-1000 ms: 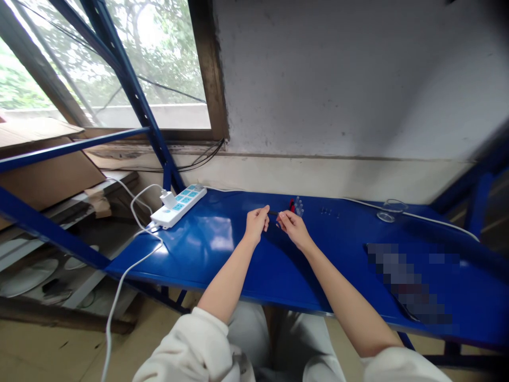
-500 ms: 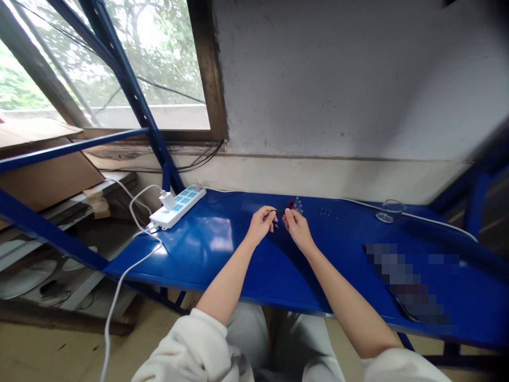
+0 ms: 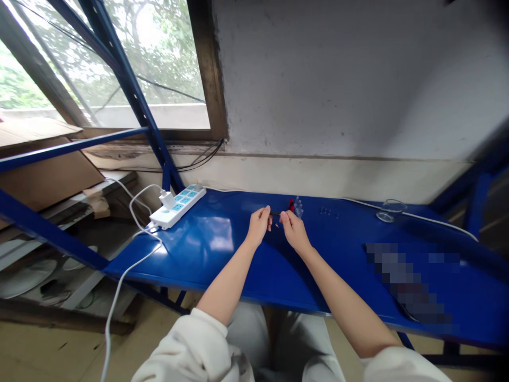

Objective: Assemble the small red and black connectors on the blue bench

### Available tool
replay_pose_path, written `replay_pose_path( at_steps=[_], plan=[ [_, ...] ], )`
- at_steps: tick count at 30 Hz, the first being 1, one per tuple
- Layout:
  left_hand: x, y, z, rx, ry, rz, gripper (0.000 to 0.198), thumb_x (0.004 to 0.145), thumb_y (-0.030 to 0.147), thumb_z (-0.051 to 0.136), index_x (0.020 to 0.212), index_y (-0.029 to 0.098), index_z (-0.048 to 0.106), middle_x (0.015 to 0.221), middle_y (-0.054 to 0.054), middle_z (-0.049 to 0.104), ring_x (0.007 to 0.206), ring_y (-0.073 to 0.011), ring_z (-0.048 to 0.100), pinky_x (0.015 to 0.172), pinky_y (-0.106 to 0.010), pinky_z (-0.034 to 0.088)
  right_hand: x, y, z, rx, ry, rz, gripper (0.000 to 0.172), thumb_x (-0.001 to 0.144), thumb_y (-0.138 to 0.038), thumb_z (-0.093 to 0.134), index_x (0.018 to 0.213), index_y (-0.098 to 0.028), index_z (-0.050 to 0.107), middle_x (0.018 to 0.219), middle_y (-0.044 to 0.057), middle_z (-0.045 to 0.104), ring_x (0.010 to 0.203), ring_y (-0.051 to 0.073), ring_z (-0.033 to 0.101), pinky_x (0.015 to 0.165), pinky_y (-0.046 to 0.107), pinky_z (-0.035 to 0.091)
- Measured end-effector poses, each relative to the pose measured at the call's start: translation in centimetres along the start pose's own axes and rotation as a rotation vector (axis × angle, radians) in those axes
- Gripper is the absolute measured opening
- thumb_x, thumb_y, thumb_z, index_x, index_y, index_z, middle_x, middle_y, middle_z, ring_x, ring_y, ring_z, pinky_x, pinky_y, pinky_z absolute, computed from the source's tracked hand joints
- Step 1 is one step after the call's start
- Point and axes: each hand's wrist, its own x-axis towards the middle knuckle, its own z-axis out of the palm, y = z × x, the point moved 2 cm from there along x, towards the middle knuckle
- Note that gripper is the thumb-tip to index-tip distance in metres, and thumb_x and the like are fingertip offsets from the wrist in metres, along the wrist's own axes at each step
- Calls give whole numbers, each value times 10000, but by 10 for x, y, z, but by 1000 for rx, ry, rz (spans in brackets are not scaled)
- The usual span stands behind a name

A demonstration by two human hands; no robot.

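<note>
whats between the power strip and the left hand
Bare blue table, in the head view, from the power strip to the left hand pinching a thin dark rod.

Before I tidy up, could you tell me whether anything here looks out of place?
Only the power strip: it lies askew at the left corner of the blue table, its white cable trailing off the edge.

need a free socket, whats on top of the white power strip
On the power strip, one white plug sits near the left end; other sockets look free. It hides its socket.
</note>
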Motion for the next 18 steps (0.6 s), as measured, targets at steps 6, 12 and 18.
replay_pose_path(
  at_steps=[6, 12, 18],
  plan=[
    [5, -3, -9, -28, 169, -60, 427, 749, 537, 475, 568, 151, 462, 504, 11, 496, 340, -44, 399, 362, -187, 270, 2, 10, 4, 29, -102, -51, 282, 844, -424, 349, 884, -197, 512, 732, 13, 560, 601, 122, 521, 595, 234, 401],
    [3, 2, -3, -71, 74, -64, 394, 697, 528, 547, 723, 135, 551, 586, 8, 550, 360, -36, 428, 351, -169, 287, 7, 11, 0, -62, -80, -102, 262, 815, -386, 414, 858, -178, 568, 762, 34, 570, 549, 103, 484, 572, 239, 405],
    [4, 5, -2, -117, 83, -20, 354, 667, 476, 602, 758, 138, 555, 575, 37, 513, 354, -28, 417, 345, -167, 276, 14, 15, -16, -150, -224, -51, 196, 718, -334, 533, 743, -163, 625, 655, 10, 540, 534, 94, 459, 541, 228, 382]
  ],
)
